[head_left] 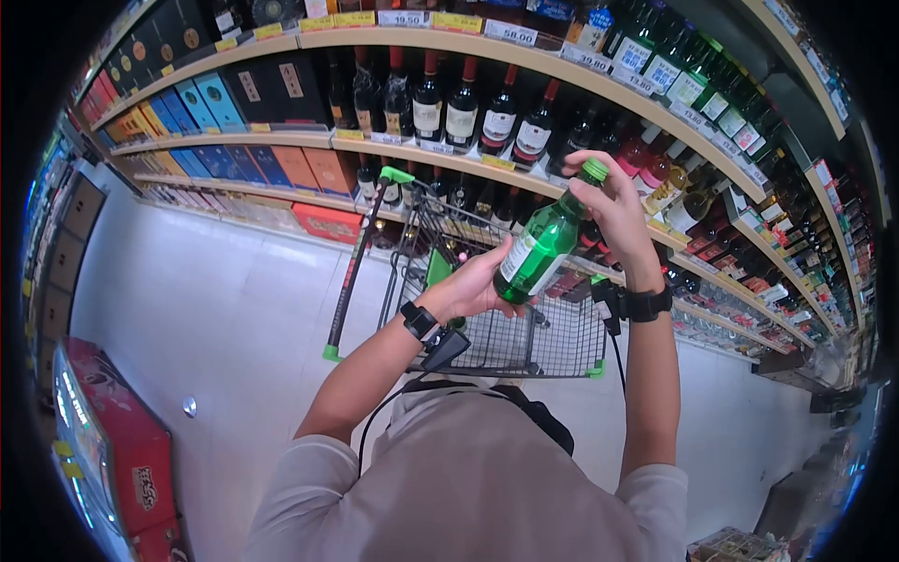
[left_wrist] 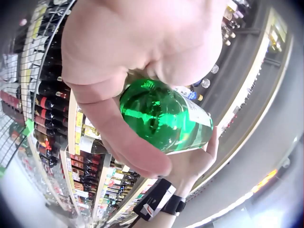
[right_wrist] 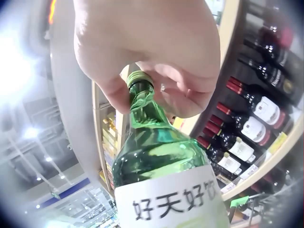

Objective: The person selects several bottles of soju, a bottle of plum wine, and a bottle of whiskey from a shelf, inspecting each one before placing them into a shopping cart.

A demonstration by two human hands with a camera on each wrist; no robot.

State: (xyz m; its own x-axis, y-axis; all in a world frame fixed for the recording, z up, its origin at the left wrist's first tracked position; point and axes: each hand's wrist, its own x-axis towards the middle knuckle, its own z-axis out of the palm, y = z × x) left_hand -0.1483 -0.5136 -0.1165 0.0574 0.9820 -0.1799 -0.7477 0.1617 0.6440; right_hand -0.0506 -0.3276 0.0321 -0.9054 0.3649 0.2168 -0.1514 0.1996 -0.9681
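Note:
A green glass bottle (head_left: 538,251) with a white label and green cap is held tilted in front of the body, neck up to the right. The left hand (head_left: 476,283) grips its lower part; in the left wrist view that hand (left_wrist: 142,52) curls round the base of the bottle (left_wrist: 156,116). At the neck, the right hand (head_left: 613,201) pinches just under the cap with thumb and fingers. In the right wrist view the hand (right_wrist: 152,52) covers part of the neck, and dark characters show on the label of the bottle (right_wrist: 166,190).
A shopping cart (head_left: 562,332) with green corners stands below the hands. Beyond it run curved shelves (head_left: 412,150) of wine bottles, boxes and price tags. A red display case (head_left: 126,440) stands at the lower left on the pale floor (head_left: 225,309).

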